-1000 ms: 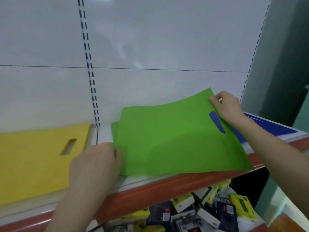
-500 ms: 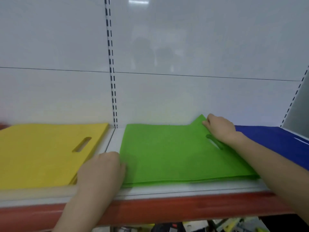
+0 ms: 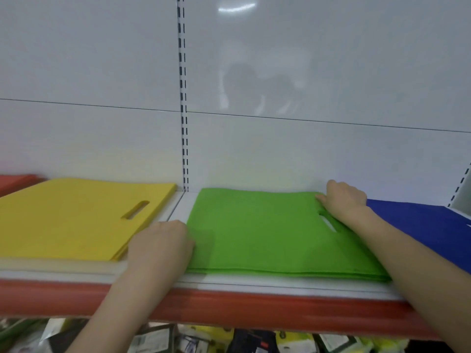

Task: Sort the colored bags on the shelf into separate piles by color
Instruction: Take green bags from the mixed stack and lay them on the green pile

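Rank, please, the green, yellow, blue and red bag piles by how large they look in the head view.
1. green pile and yellow pile, too alike to rank.
2. blue pile, partly hidden and cropped.
3. red pile, only a sliver showing.

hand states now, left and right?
left hand: against the green pile at its left edge, fingers hidden; cannot tell.
right hand: on its far right corner, fingers bent; grip cannot tell.

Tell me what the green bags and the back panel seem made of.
Green bags: probably thin non-woven fabric, matte, no shine, lying limp in flat layers with a cut-out handle slot. Back panel: likely painted metal, though laminate is possible; glossy white, with a bright reflection.
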Demonstrator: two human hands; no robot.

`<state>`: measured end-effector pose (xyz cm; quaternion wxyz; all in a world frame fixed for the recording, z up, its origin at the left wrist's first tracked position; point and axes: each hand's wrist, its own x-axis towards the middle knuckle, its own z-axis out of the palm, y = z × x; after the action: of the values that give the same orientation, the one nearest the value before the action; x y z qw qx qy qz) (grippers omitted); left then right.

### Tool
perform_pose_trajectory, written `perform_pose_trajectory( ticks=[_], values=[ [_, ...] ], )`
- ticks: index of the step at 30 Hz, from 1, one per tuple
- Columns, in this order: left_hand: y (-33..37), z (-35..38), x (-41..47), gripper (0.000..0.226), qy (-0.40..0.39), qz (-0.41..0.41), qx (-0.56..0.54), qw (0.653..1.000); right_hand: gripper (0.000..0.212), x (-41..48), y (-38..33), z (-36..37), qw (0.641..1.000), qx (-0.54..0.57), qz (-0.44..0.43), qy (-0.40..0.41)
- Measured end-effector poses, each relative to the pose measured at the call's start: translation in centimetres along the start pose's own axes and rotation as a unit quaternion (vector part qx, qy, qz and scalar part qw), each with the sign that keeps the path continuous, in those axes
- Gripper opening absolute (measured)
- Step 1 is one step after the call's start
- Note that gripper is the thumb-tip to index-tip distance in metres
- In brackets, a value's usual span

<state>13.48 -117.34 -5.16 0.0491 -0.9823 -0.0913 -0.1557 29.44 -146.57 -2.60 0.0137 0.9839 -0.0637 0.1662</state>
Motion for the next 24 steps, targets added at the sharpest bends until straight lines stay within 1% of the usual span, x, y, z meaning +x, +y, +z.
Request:
perform_pose_trajectory(
  ticks=[2,5,7,9,10,12,16,20,22,24],
  values=[
    [0.0,-0.2,-0.2,0.024,0.013,-0.001,-0.012,1.000,0.039,-0.3,-0.6,-1.3,0.999,0.042,-0.008,0.032],
    [-0.6,-0.8,-1.1,0.027,0.060,-0.001,-0.038,0.997,0.036,-1.5,-3.8,-3.8,0.986,0.130,-0.056,0.084],
    [-2.0,-1.4,-2.1,0.031,0.116,-0.006,-0.077,0.990,0.035,-3.0,-7.4,-5.4,0.973,0.180,-0.105,0.100],
    [-4.3,-1.9,-3.6,0.029,0.180,0.008,-0.144,0.973,0.033,-4.9,-11.8,-6.9,0.957,0.219,-0.158,0.103],
    [-5.9,-2.3,-4.5,0.029,0.196,0.013,-0.162,0.967,0.032,-6.0,-14.2,-7.5,0.948,0.237,-0.186,0.103],
    [-9.7,-2.9,-6.5,0.031,0.202,0.008,-0.158,0.967,0.030,-8.3,-19.5,-8.5,0.927,0.272,-0.240,0.099],
    [-19.9,-2.8,-11.1,0.034,0.217,-0.038,-0.122,0.968,0.032,-14.1,-31.5,-10.1,0.876,0.340,-0.334,0.082],
    [-31.8,-2.7,-16.7,0.035,0.201,-0.128,-0.073,0.969,0.030,-21.8,-44.5,-11.9,0.826,0.384,-0.409,0.056],
    [-37.3,-3.2,-19.8,0.037,0.199,-0.171,-0.055,0.963,0.031,-26.0,-50.6,-12.7,0.804,0.390,-0.447,0.045],
    [-42.3,-3.6,-22.8,0.033,0.191,-0.211,-0.024,0.958,0.030,-30.2,-55.9,-13.4,0.777,0.397,-0.487,0.037]
  ],
)
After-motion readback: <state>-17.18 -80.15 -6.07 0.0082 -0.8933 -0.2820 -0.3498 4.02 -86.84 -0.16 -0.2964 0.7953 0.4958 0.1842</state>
